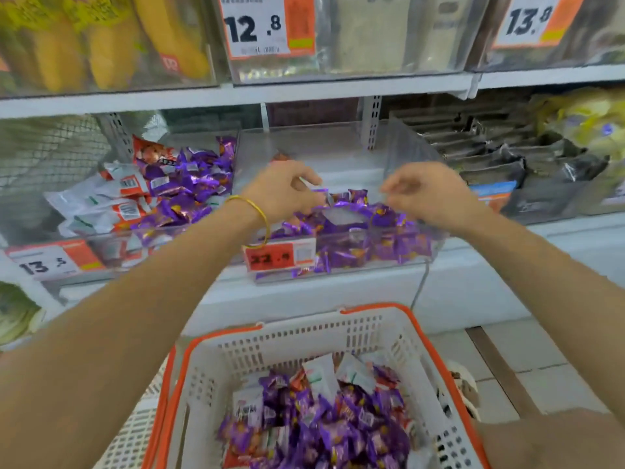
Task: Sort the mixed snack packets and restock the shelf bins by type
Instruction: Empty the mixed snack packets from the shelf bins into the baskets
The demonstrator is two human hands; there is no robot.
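My left hand [287, 189] hovers over the middle clear bin [338, 262], with thumb and fingers curled around the edge of a purple packet [321, 191]. My right hand [422, 192] hangs over the same bin with loosely curled fingers and nothing in it. Purple packets [358, 245] fill the front of this bin. The left bin [111, 245] holds purple packets [192, 184] mixed with white-and-orange packets [111, 201]. Below me, a white basket with orange handles [304, 330] carries mixed purple and white packets [321, 424].
The bin on the right holds dark grey packets [500, 157]. Price tags read 13.5 [44, 264] and 22.9 [274, 257]. An upper shelf [236, 93] with clear bins sits close above my hands. A tiled floor [541, 367] lies to the right of the basket.
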